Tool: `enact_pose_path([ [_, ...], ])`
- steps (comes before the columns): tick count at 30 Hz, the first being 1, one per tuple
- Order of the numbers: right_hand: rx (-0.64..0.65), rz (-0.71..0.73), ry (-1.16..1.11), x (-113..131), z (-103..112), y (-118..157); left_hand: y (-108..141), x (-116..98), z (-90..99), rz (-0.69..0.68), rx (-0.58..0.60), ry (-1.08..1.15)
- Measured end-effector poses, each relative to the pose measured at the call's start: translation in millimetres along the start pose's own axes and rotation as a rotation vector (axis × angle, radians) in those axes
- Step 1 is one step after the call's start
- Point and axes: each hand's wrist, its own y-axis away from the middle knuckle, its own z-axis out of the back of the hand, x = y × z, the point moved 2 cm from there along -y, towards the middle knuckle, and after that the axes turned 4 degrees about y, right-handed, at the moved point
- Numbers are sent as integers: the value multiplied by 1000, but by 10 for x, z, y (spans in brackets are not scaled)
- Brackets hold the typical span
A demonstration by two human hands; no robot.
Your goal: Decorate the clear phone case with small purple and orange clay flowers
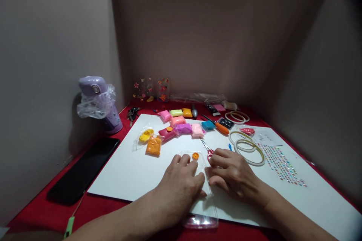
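A transparent phone case (210, 211) lies on the white board, its near end sticking out over the board's front edge. Near its far end sits a small orange clay flower (195, 156). My left hand (181, 184) rests over the case's left side, fingers bent around it. At the right edge of the case is my right hand (233, 173), with curled fingers and the thumb close to the index finger; whatever lies between them is hidden. Just beyond that hand are red-handled scissors (209, 153), partly covered by it.
Several clay packets, including an orange one (153, 145), lie across the board (118, 173). Tape rings (250, 152) and gem stickers (283, 165) are on the right. Leftward are a black phone (85, 169) and purple bottle (111, 118). Decorated cases (163, 89) stand behind.
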Motion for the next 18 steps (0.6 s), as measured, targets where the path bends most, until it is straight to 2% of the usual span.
enact_pose_path([
  [18, 34, 39, 13, 2, -12, -34, -18, -16, -7, 8, -14, 11],
])
